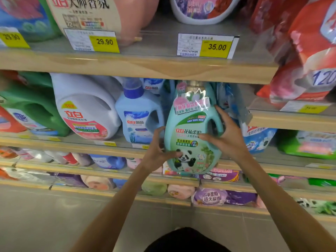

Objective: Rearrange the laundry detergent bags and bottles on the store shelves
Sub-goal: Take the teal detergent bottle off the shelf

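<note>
A teal detergent bottle (190, 124) with a panda label hangs in front of the second shelf (72, 145), its cap just under the shelf above. My left hand (158, 151) grips its lower left side, thumb on the panda label. My right hand (227, 137) grips its right side by the handle, thumb across the front. Left of it stand a light blue bottle (138, 117), a white bottle (85, 108) and a green bottle (34, 106). Blue detergent bags (254, 135) lie to the right, partly hidden behind the bottle and my right hand.
The top shelf (145, 66) carries a pink bottle (112, 13), a white-purple bottle (203, 10) and price tags. Red bags (309, 51) bulge out at the upper right. Lower shelves hold purple packs (212, 197) and small pouches. Grey floor lies below.
</note>
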`<state>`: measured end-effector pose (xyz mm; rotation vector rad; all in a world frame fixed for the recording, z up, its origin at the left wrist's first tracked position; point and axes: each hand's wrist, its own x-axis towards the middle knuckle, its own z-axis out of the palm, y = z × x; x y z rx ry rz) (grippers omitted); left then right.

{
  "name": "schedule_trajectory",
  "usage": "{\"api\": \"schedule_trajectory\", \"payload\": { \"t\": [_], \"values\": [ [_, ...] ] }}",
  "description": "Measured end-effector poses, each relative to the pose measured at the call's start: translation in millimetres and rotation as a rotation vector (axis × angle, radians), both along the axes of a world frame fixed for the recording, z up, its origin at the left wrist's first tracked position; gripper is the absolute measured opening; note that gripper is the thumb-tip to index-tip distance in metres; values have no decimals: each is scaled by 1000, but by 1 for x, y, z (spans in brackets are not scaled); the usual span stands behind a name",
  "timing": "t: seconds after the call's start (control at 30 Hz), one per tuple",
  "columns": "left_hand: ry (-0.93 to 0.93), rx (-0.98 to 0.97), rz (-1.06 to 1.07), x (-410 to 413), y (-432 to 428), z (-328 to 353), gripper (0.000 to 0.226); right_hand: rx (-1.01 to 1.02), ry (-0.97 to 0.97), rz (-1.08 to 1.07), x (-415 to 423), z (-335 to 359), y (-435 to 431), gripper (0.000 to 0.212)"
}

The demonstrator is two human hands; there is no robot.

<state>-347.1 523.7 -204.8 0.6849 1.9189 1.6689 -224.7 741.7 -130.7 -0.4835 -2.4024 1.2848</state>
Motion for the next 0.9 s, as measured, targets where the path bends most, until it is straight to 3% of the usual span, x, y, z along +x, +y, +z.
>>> {"api": "schedule_trajectory", "payload": {
  "t": [0.37, 0.67, 0.9],
  "values": [
    [168, 4, 39, -38, 39, 10, 91, -24, 169, 53, -31, 1, 26, 106],
    [262, -116, 81, -53, 60, 13, 98, 175, 115, 31, -35, 2, 32, 108],
    [301, -189, 149, -51, 69, -1, 100, 199, 108, -3, -35, -9, 32, 108]
  ]
}}
